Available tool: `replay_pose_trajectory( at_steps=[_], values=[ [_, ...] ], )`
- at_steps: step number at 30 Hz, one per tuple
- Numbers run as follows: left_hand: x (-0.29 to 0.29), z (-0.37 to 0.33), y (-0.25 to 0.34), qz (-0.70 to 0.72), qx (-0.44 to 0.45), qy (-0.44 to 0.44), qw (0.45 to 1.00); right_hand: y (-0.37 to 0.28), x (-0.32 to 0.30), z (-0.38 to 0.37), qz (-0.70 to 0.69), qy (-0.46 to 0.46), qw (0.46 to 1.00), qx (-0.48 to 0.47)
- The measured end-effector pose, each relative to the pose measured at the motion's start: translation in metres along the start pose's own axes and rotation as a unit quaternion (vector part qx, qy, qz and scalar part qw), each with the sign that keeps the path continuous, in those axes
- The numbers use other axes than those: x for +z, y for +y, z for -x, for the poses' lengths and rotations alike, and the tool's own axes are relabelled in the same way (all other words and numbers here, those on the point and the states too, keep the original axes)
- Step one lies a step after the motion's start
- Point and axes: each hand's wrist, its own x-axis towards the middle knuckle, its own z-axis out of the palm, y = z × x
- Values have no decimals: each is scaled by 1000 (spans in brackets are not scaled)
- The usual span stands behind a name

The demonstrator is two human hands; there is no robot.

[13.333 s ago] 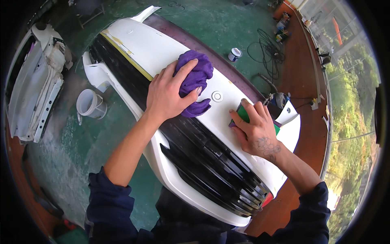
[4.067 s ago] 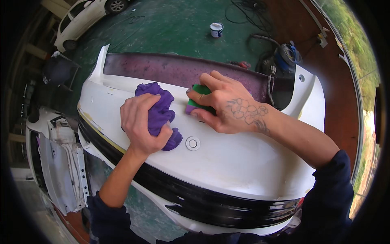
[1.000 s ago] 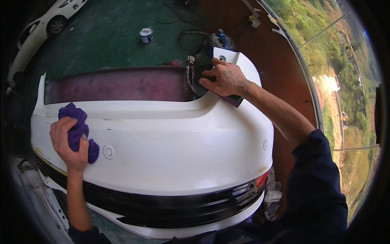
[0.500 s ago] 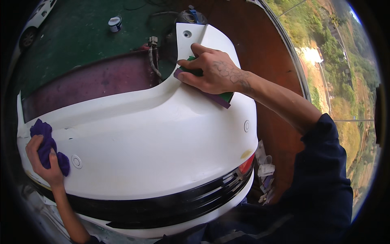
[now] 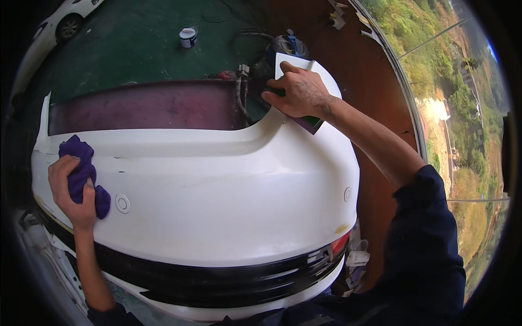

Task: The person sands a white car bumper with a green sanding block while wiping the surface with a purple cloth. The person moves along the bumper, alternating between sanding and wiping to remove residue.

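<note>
1. Bumper (image 5: 217, 212): glossy white plastic, broad and curved, black ribbed grille strip along its near edge, small round sensor discs set in.
2. Left hand (image 5: 68, 190), at the bumper's left end: fingers bunched around a crumpled purple cloth (image 5: 81, 174), pressing it on the surface.
3. Right hand (image 5: 299, 95), far right corner: fingers spread flat over a green-and-purple pad (image 5: 309, 122).
4. Small tin (image 5: 187, 37) on green floor, far.
</note>
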Motion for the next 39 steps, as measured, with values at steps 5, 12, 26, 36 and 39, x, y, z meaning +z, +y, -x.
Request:
replay_pose_trajectory(
  at_steps=[5,12,26,36,39],
  values=[
    [-19,18,-6,-38,-28,-12,999,-15,7,45,-80,38,994,-60],
    [-6,4,0,-19,-4,-8,1000,-12,-1,-3,-4,-5,1000,11],
    [-19,11,-5,-36,1,-32,999,-37,-29,25,-13,-126,991,-37],
    [-19,11,-2,-47,8,-28,998,-41,-35,2,14,-208,977,-37],
    [-7,6,-4,-29,20,-14,999,-46,-38,-34,98,-319,939,76]
  ],
)
